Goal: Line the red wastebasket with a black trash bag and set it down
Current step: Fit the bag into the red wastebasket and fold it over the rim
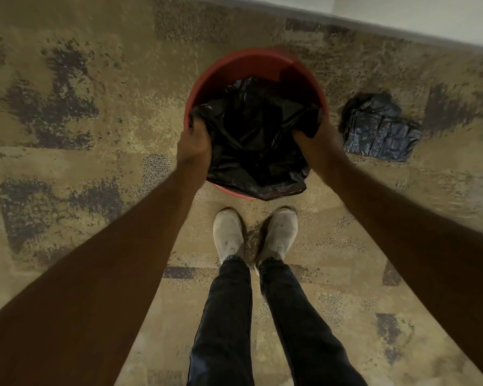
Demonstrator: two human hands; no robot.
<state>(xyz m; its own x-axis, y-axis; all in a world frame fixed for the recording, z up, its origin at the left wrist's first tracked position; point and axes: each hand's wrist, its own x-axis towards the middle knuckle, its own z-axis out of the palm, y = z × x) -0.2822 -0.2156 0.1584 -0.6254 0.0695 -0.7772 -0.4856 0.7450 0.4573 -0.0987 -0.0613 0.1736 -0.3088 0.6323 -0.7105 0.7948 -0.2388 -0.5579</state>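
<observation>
The red wastebasket is on or just above the carpet in front of my feet, seen from above. A black trash bag hangs inside it, draped over the near rim while the far inner wall shows bare red. My left hand grips the bag's edge at the left rim. My right hand grips the bag's edge at the right rim. Both sets of fingers are curled into the plastic.
A folded stack of spare black bags lies on the patterned carpet just right of the basket. A white wall with a grey baseboard runs along the top right. My white shoes stand close behind the basket.
</observation>
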